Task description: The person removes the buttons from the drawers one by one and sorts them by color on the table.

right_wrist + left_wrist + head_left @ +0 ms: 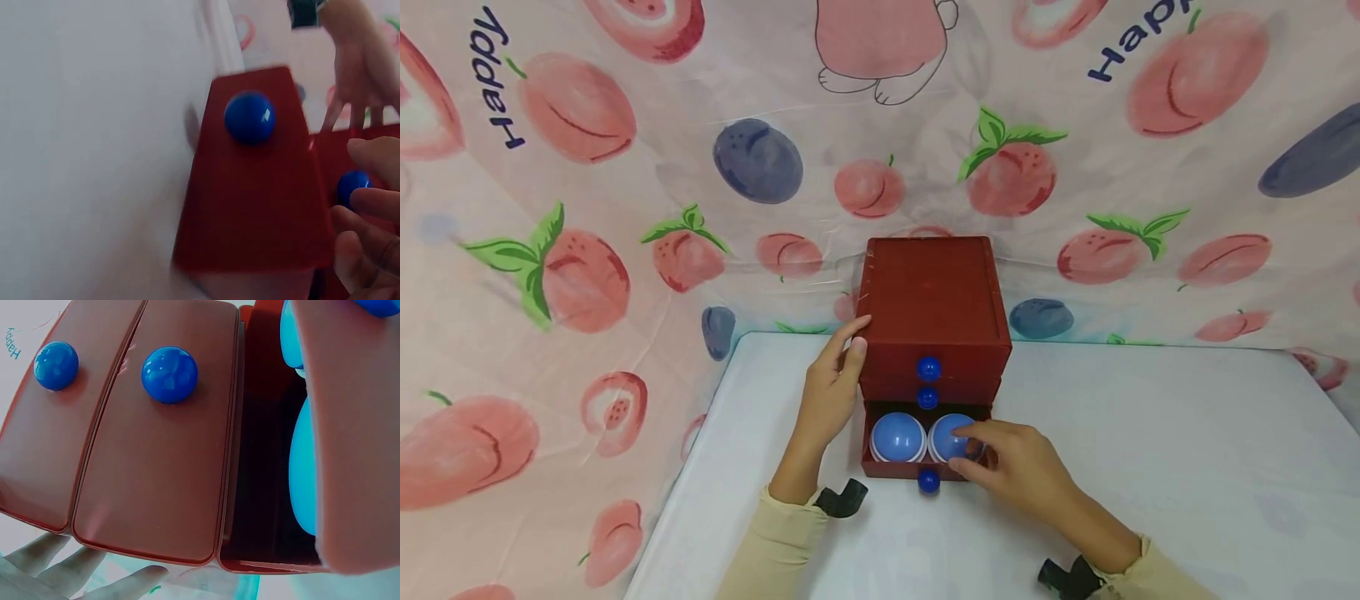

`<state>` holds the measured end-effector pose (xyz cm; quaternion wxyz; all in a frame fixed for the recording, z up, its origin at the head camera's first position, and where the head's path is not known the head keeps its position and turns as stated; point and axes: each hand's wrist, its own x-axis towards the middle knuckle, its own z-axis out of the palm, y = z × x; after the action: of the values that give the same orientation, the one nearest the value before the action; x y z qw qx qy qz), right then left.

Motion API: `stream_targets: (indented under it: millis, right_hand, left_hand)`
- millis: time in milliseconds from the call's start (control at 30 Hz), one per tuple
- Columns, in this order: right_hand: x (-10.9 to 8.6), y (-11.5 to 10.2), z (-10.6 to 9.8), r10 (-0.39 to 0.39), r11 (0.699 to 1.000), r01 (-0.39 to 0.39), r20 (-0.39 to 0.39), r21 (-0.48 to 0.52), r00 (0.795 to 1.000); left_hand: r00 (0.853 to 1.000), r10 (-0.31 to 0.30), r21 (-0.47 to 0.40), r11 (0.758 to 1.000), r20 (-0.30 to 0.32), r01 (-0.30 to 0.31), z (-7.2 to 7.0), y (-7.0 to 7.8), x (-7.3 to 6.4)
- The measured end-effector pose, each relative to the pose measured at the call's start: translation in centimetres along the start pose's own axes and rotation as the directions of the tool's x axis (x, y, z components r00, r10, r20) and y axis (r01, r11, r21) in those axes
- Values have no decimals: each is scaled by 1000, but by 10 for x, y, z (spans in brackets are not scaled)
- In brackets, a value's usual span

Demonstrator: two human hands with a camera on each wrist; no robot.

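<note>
A dark red box of stacked drawers [931,292] has its lowest drawer [887,468] pulled out. In that drawer sit two round blue-topped things with white rims, the left one [898,437] and the right one [943,435]. My left hand [831,392] lies along the box's left side, fingers extended against the wall. Over the right blue-topped thing is my right hand [1022,462], with fingers bent and thumb at the drawer's front edge. I cannot tell whether the right fingers grip it; the drawer front hides that in the right wrist view.
Each drawer front carries a round blue knob, such as the lowest one [928,481]. The box stands on a white table [1150,458]. Right behind it hangs a fruit-print cloth [925,133]. A black strap piece [842,498] sticks out at the left wrist.
</note>
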<state>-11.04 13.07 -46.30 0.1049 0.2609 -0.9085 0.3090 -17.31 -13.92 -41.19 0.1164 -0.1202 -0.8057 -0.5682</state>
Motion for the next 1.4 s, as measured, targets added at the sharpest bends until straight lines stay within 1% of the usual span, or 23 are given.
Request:
stream_targets:
  millis: [67, 133, 300, 433, 500, 667, 800, 1033, 1267, 1400]
  right_hand:
    - [2, 6, 0, 0, 999, 0, -17, -42, 1000]
    - [4, 12, 1, 5, 998, -6, -20, -62, 1000]
    - [6, 22, 4, 54, 997, -54, 4, -55, 999]
    - [10, 27, 5, 122, 993, -121, 62, -6, 991]
    - [12, 29, 6, 142, 989, -144, 92, 19, 986]
    - [15, 32, 8, 178, 982, -187, 160, 41, 971]
    - [18, 32, 8, 211, 974, -224, 215, 39, 954]
    - [23, 31, 6, 206, 976, -217, 271, 13, 940]
    - [23, 29, 5, 244, 969, -246, 320, -35, 916]
    - [23, 29, 5, 246, 969, -243, 322, -50, 914]
  left_hand:
    - [1000, 1, 2, 1000, -1, -1, 0, 0, 0]
    - [1000, 2, 0, 1000, 0, -2, 0, 0, 0]
    - [1000, -4, -7, 1000, 7, 4, -1, 0, 0]
    - [1000, -5, -3, 1000, 5, 5, -1, 0, -1]
    - [1000, -3, -1, 1000, 3, 3, -1, -1, -1]
    - [1000, -4, 4, 1000, 3, 4, -2, -2, -1]
    - [1000, -2, 4, 1000, 5, 2, -2, -3, -1]
    - [1000, 5, -4, 1000, 8, -5, -2, -3, 0]
    - [1000, 7, -7, 1000, 17, -7, -1, -4, 1]
    - [1000, 6, -7, 1000, 19, -5, -1, -3, 1]
